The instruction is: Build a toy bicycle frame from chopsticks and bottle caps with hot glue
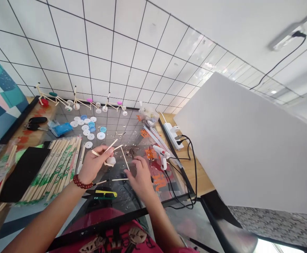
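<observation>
My left hand (93, 166), with a red bead bracelet at the wrist, pinches a small frame of joined wooden sticks (113, 144). A white round cap (111, 161) shows just under its fingers, by the frame. My right hand (142, 178) hovers to the right with thumb and fingers apart, holding nothing visible. Close to its thumb tip is the lower end of a thin wooden stick (125, 158); whether that stick joins the frame I cannot tell. Yellow-and-green thread snips (103, 194) lie below my left hand, near another short stick (120, 179).
Bundled wrapped chopsticks (61, 165) and a black sheet (24, 174) lie left. White and blue caps (86, 127) lie behind. Three small stick models (87, 102) line the tiled wall. A glue gun (161, 154) and a power strip (173, 135) with black cables are right.
</observation>
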Tool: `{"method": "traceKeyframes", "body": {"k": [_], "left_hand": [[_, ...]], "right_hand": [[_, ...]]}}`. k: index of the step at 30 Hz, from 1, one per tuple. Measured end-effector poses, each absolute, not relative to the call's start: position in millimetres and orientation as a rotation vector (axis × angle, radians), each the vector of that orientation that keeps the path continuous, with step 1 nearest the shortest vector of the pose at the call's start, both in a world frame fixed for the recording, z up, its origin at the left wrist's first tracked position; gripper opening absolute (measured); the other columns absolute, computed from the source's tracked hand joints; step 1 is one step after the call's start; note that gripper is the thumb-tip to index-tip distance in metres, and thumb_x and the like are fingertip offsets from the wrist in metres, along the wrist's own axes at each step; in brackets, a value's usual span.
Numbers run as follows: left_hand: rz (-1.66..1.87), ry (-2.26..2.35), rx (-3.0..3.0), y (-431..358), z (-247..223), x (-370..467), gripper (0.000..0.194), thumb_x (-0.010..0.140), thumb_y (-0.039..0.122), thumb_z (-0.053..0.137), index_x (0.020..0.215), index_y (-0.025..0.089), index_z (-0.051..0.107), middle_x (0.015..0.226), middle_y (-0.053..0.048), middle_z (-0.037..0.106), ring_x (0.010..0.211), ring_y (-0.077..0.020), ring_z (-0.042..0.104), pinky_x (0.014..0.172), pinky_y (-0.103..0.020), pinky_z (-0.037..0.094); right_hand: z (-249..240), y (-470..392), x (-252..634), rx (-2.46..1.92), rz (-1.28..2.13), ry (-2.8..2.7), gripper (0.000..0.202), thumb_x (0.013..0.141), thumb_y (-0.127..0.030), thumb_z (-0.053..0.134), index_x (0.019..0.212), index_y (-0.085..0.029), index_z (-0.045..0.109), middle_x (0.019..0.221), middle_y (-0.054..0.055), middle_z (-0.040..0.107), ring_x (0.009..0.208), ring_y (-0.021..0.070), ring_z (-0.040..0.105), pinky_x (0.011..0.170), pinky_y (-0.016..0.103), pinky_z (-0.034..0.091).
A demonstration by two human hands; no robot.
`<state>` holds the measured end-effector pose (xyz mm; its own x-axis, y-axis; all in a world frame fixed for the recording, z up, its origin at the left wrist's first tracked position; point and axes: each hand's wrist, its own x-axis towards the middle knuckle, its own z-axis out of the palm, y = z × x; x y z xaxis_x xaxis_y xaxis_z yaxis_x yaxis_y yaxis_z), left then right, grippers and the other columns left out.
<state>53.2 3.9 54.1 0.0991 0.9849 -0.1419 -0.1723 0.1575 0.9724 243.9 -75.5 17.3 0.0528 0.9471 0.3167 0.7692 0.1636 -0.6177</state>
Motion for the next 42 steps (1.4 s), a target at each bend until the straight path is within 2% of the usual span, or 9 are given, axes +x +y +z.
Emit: {"method": "traceKeyframes", "body": {"k": [6, 14, 18, 21, 24, 28, 32, 37, 42], "left_hand": [[0.87, 1.102, 1.287, 17.0, 45.4, 53.4, 0.037, 0.074, 0.054, 0.076, 0.079, 0.018, 0.077, 0.072, -0.005, 0.069, 0.064, -0.0159, 0.059, 0.056, -0.025, 0.042], [0.749, 1.037, 1.38, 25.3, 47.4, 58.7, 0.045, 0.08, 0.06, 0.068, 0.09, 0.017, 0.076, 0.05, 0.003, 0.05, 0.052, -0.0125, 0.045, 0.053, -0.024, 0.035], [0.76, 1.047, 1.28, 28.3, 56.7, 50.1, 0.045, 0.073, 0.06, 0.075, 0.085, 0.016, 0.077, 0.054, 0.001, 0.055, 0.051, -0.0108, 0.043, 0.049, -0.023, 0.033], [0.859, 1.006, 1.107, 30.3, 63.5, 43.0, 0.038, 0.063, 0.051, 0.085, 0.077, 0.016, 0.077, 0.065, -0.002, 0.062, 0.05, -0.0083, 0.043, 0.048, -0.022, 0.036], [0.921, 0.987, 0.953, 31.1, 68.1, 38.1, 0.032, 0.057, 0.041, 0.091, 0.072, 0.016, 0.077, 0.073, -0.003, 0.067, 0.048, -0.0064, 0.044, 0.047, -0.021, 0.039], [0.855, 0.975, 0.895, 29.4, 71.0, 37.9, 0.028, 0.058, 0.036, 0.091, 0.068, 0.014, 0.076, 0.065, -0.003, 0.066, 0.045, -0.0059, 0.045, 0.042, -0.018, 0.038], [0.703, 0.857, 0.76, 22.8, 71.9, 43.8, 0.024, 0.061, 0.028, 0.09, 0.069, 0.013, 0.073, 0.06, -0.003, 0.065, 0.043, -0.0062, 0.049, 0.039, -0.016, 0.038], [0.613, 0.811, 0.454, 10.0, 74.5, 53.7, 0.01, 0.069, 0.012, 0.081, 0.071, 0.011, 0.071, 0.063, -0.003, 0.066, 0.047, -0.0097, 0.059, 0.05, -0.022, 0.054], [0.562, 0.869, 0.236, 3.2, 75.4, 60.8, 0.007, 0.08, 0.005, 0.069, 0.076, 0.011, 0.07, 0.068, -0.005, 0.07, 0.046, -0.0123, 0.063, 0.051, -0.027, 0.061]], "right_hand": [[3.5, -98.1, 283.5, -2.071, 0.18, -1.841, 0.015, 0.088, -0.023, 0.067, 0.102, -0.018, 0.065, 0.122, 0.015, 0.058, 0.11, 0.0302, 0.056, 0.097, 0.046, 0.046], [21.6, -85.4, 280.4, -2.231, 0.209, -2.056, 0.013, 0.092, -0.027, 0.061, 0.099, -0.017, 0.067, 0.115, 0.014, 0.06, 0.103, 0.0284, 0.056, 0.091, 0.041, 0.047], [22.0, -78.5, 285.2, -2.203, 0.19, -2.12, 0.013, 0.092, -0.027, 0.059, 0.096, -0.017, 0.066, 0.111, 0.014, 0.06, 0.102, 0.0287, 0.055, 0.088, 0.04, 0.048], [16.3, -77.2, 288.7, -2.128, 0.194, -2.025, 0.006, 0.088, -0.023, 0.061, 0.088, -0.017, 0.064, 0.108, 0.015, 0.06, 0.099, 0.0281, 0.055, 0.087, 0.041, 0.047], [13.3, -79.5, 291.1, -1.985, 0.399, -1.77, 0.007, 0.085, -0.021, 0.058, 0.079, -0.018, 0.059, 0.093, 0.009, 0.06, 0.086, 0.0222, 0.054, 0.081, 0.037, 0.047], [19.2, -82.3, 289.7, -1.591, 1.056, -1.231, 0.029, 0.087, -0.042, 0.062, 0.07, -0.02, 0.054, 0.065, -0.003, 0.051, 0.063, 0.0132, 0.048, 0.063, 0.027, 0.043], [28.7, -80.8, 282.3, -1.146, 1.51, -0.935, 0.034, 0.07, -0.049, 0.082, 0.078, -0.02, 0.067, 0.084, 0.002, 0.066, 0.074, 0.0148, 0.061, 0.07, 0.028, 0.05], [30.3, -85.3, 275.9, -0.979, 1.713, -0.899, 0.032, 0.07, -0.041, 0.086, 0.095, -0.024, 0.077, 0.118, 0.006, 0.069, 0.094, 0.0189, 0.068, 0.085, 0.033, 0.053], [23.3, -93.6, 279.5, -1.035, 1.729, -0.935, 0.037, 0.067, -0.038, 0.087, 0.1, -0.024, 0.079, 0.11, 0.006, 0.071, 0.09, 0.0188, 0.067, 0.09, 0.034, 0.05]]}}
